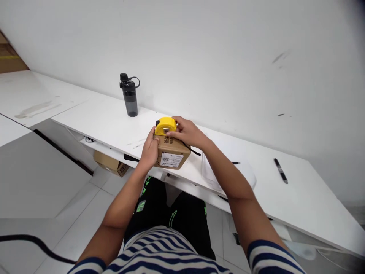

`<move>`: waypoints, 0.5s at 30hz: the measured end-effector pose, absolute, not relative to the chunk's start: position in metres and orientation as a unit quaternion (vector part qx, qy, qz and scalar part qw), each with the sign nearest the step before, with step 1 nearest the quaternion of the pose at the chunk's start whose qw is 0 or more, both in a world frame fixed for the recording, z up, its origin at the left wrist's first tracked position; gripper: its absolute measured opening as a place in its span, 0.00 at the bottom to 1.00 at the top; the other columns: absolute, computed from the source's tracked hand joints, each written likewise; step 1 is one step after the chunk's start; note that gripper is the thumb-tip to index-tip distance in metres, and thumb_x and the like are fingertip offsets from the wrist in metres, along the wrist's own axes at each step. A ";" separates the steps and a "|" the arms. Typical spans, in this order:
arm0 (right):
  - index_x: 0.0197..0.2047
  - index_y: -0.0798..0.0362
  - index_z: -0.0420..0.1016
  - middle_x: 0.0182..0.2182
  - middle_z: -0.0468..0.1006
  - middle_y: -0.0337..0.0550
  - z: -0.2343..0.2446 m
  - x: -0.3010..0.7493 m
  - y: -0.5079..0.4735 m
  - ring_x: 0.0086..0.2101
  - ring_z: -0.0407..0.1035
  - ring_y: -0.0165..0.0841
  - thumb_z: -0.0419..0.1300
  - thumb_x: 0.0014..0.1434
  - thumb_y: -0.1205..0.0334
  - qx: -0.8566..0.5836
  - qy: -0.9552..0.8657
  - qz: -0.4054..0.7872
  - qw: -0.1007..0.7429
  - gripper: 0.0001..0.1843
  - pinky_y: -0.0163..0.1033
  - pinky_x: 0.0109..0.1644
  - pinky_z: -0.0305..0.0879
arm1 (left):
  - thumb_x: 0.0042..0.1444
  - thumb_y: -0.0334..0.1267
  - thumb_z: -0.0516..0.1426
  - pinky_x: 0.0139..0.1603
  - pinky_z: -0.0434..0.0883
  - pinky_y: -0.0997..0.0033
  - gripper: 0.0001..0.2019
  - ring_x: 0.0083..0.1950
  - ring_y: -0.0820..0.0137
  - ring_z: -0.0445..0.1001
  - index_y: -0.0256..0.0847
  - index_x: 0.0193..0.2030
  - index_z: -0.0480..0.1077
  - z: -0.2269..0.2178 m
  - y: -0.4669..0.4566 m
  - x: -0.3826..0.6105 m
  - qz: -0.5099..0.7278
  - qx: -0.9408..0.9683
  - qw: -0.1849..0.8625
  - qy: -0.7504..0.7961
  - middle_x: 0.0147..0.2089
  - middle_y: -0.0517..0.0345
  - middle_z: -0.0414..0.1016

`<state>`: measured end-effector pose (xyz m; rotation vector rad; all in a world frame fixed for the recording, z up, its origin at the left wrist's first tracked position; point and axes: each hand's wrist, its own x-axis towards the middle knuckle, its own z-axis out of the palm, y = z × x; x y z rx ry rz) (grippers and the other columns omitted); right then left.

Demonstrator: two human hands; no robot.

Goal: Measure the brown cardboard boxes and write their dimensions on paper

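Right hand [184, 131] pinched the tape measure [165, 125] at the box's [172, 160] far edge, left hand [149, 152] clasped its left side, fingers bent

Bright, diffuse light with soft shadows

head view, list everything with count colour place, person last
Desk: at least 1, white, middle
Cardboard box: 1, brown, desk's front edge
Tape measure: 1, yellow, atop cardboard box
Strap: 1, black, beside cardboard box
Bottle: 1, black-grey, desk's back, left
Papers: count unclear, white, right of cardboard box
Dark tip: 1, black, on papers
Pen: 1, black, desk's right
Lower box: 1, brown, under desk, left
Carton: count unclear, brown, upper left
Cable: 1, black, lower left
Trousers: 1 pair, black-green, bottom
Shirt: 1, blue-white, bottom
Left hand: 1, bare, at cardboard box's left
Right hand: 1, bare, on tape measure
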<state>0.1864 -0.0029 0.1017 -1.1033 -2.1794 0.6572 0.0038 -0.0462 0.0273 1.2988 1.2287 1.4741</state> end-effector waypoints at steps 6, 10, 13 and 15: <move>0.56 0.52 0.69 0.40 0.77 0.42 0.108 0.155 0.005 0.36 0.69 0.36 0.62 0.60 0.48 -0.395 -0.841 0.255 0.267 0.25 0.40 0.39 0.62 | 0.64 0.41 0.53 0.74 0.60 0.53 0.42 0.75 0.60 0.61 0.52 0.79 0.34 0.015 -0.045 0.002 0.604 0.472 0.453 0.456 0.77 0.52 0.57; 0.57 0.50 0.67 0.42 0.78 0.43 0.103 0.159 -0.005 0.38 0.70 0.38 0.61 0.61 0.46 -0.440 -0.827 0.190 0.295 0.25 0.42 0.41 0.62 | 0.64 0.41 0.54 0.72 0.62 0.54 0.46 0.74 0.60 0.63 0.50 0.78 0.26 0.017 -0.045 0.002 0.603 0.448 0.484 0.450 0.78 0.47 0.55; 0.53 0.50 0.65 0.41 0.79 0.45 0.097 0.170 -0.009 0.39 0.72 0.41 0.60 0.61 0.41 -0.491 -0.783 0.153 0.350 0.26 0.45 0.43 0.64 | 0.63 0.42 0.54 0.74 0.61 0.55 0.43 0.76 0.60 0.60 0.50 0.79 0.32 0.019 -0.045 0.004 0.609 0.444 0.478 0.451 0.79 0.47 0.51; 0.51 0.50 0.62 0.42 0.79 0.46 0.096 0.180 -0.006 0.40 0.74 0.42 0.59 0.61 0.37 -0.521 -0.737 0.200 0.380 0.27 0.45 0.42 0.67 | 0.63 0.42 0.55 0.75 0.59 0.54 0.40 0.77 0.59 0.58 0.51 0.78 0.40 0.015 -0.048 0.011 0.611 0.448 0.471 0.452 0.79 0.48 0.51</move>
